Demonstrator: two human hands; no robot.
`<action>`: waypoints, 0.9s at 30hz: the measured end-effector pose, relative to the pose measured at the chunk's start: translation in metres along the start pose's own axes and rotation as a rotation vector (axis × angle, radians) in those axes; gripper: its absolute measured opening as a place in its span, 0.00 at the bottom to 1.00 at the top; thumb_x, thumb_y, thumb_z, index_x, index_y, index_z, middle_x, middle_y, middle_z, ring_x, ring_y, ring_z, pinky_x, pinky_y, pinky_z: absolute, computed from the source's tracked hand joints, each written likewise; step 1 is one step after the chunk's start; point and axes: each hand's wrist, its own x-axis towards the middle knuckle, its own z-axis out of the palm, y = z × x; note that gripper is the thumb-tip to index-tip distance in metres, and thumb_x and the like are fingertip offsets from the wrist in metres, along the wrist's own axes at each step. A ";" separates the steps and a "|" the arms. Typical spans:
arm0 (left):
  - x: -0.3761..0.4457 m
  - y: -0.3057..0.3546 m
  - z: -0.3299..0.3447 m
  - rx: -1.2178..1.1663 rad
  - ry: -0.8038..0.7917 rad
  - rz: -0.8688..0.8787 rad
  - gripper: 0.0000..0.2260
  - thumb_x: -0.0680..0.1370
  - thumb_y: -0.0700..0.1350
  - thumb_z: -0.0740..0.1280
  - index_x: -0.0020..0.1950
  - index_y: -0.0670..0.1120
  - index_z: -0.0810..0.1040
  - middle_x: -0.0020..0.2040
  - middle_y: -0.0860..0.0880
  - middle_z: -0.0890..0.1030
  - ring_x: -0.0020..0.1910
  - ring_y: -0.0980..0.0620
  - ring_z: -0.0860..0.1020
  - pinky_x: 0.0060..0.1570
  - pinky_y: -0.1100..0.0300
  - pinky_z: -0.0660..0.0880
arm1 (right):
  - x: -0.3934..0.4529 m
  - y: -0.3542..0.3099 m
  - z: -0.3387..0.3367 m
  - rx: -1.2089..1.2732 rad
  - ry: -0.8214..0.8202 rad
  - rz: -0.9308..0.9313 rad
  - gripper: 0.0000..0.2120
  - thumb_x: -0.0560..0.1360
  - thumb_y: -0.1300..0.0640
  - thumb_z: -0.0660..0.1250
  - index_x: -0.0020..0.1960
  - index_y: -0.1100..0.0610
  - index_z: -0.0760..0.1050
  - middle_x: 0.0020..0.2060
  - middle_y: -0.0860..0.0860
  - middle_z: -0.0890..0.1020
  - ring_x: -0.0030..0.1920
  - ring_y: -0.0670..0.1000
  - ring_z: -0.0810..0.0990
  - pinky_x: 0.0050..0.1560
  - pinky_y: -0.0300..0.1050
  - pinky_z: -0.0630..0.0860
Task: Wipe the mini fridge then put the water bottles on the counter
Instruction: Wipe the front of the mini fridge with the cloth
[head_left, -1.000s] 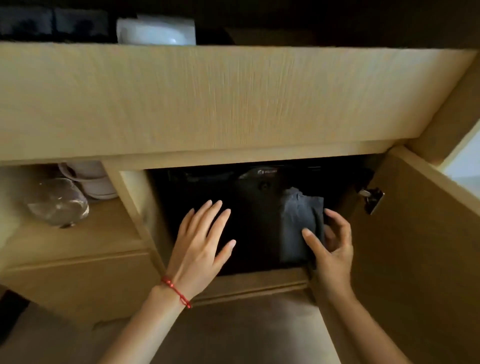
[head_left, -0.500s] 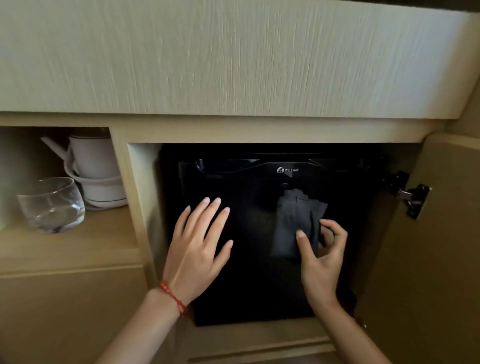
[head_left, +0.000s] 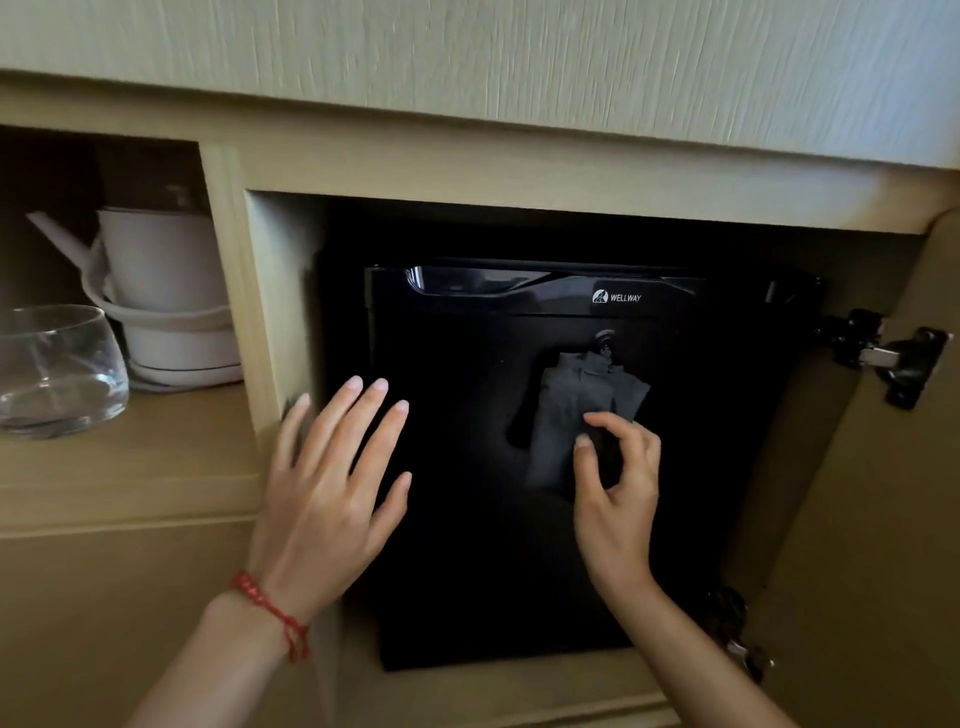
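Observation:
A black mini fridge (head_left: 467, 545) with its door closed sits inside a wooden cabinet recess. A dark grey cloth (head_left: 563, 415) hangs against the fridge door below the lock. My right hand (head_left: 615, 499) pinches the cloth's lower right edge between thumb and fingers. My left hand (head_left: 327, 488), with a red string on the wrist, hovers flat with fingers spread at the fridge door's left edge; I cannot tell if it touches. No water bottles are in view.
The cabinet door (head_left: 883, 519) stands open on the right, its metal hinge (head_left: 883, 358) sticking out. On the left shelf (head_left: 130, 452) stand a clear glass (head_left: 57, 369) and a white kettle (head_left: 166, 291). The wooden counter edge (head_left: 467, 62) overhangs above.
The view has dropped and come closer to the fridge, so the counter top has left the frame. Both hands stay on the door; the right hand's fingers have closed further on the cloth.

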 end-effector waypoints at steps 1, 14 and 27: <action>0.000 -0.003 0.001 0.004 -0.002 -0.002 0.20 0.77 0.47 0.58 0.65 0.40 0.71 0.65 0.39 0.74 0.67 0.43 0.67 0.65 0.42 0.63 | 0.000 -0.001 0.003 0.003 0.010 0.005 0.12 0.72 0.65 0.67 0.49 0.50 0.72 0.50 0.56 0.71 0.50 0.29 0.68 0.52 0.20 0.62; -0.001 -0.011 0.010 0.102 0.006 -0.027 0.19 0.78 0.46 0.58 0.66 0.40 0.70 0.66 0.38 0.72 0.69 0.42 0.64 0.71 0.48 0.55 | 0.008 -0.017 0.061 -0.032 0.046 -0.223 0.14 0.70 0.60 0.71 0.50 0.51 0.69 0.49 0.54 0.69 0.49 0.46 0.71 0.52 0.22 0.64; -0.001 -0.011 0.012 0.128 0.053 -0.015 0.18 0.77 0.44 0.60 0.64 0.39 0.73 0.64 0.39 0.75 0.67 0.43 0.67 0.69 0.49 0.59 | 0.006 0.007 0.036 -0.075 0.197 -0.224 0.13 0.69 0.56 0.68 0.52 0.56 0.70 0.47 0.62 0.73 0.50 0.30 0.68 0.51 0.22 0.64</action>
